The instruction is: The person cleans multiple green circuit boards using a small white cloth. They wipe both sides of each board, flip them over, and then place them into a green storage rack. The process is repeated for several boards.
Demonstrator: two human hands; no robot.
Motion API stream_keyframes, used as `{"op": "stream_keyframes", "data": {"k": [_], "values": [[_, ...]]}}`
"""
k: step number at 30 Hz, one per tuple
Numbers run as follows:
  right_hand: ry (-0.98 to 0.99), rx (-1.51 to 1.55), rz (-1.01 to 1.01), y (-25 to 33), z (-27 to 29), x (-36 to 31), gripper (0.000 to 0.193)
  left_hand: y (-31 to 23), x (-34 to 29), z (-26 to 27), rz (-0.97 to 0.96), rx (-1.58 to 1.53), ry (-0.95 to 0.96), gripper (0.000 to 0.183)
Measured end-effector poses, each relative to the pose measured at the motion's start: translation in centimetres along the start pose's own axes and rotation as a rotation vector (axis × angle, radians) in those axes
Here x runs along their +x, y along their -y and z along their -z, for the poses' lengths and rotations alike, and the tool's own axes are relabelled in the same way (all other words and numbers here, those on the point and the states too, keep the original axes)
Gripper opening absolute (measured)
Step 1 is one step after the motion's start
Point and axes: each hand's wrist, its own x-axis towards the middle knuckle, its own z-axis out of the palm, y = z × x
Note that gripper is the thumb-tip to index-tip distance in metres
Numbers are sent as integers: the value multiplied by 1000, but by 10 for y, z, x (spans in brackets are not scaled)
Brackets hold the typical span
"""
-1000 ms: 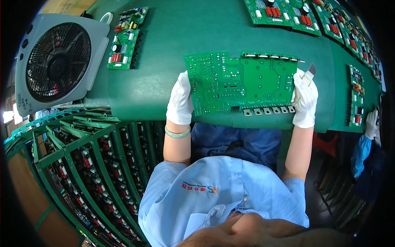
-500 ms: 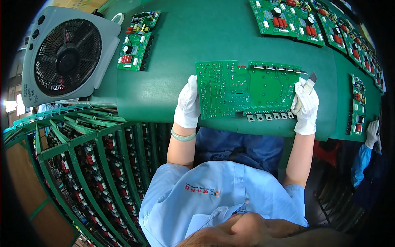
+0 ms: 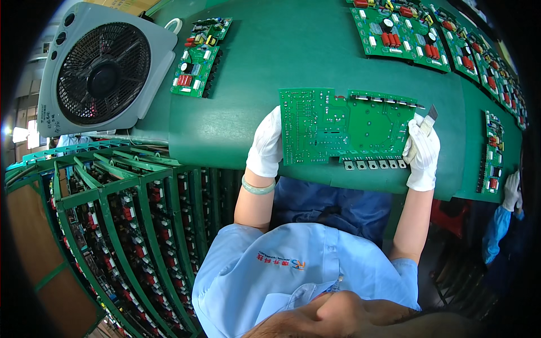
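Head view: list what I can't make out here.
In the head view:
Held circuit board: far face, turned away from the camera.
Left hand: fingers, partly behind that board.
Flat tool: lower end, covered by the right hand.
Top-right board: far end, cut off by the picture's upper edge.

The bright tabletop (image 3: 282, 56) bends toward black rims.
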Motion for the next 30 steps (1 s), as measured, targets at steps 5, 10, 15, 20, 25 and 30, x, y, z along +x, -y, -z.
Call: {"op": "stream_keyframes", "data": {"k": [5, 10, 15, 20, 25, 30], "values": [[16, -34, 8, 1, 1, -1, 34, 4, 0, 2, 14, -121, 11, 54], [9, -45, 22, -2, 3, 0, 33, -3, 0, -3, 33, -75, -1, 52], [-9, -91, 34, 1, 0, -1, 31, -3, 0, -4, 8, -19, -3, 50], [-13, -54, -3, 2, -1, -1, 31, 9, 1, 4, -101, 225, -20, 47], [11, -79, 24, -3, 2, 0, 35, 3, 1, -1, -88, 157, -29, 45], [-10, -106, 12, -3, 2, 0, 34, 1, 1, -2, -25, -36, -7, 44]]}}
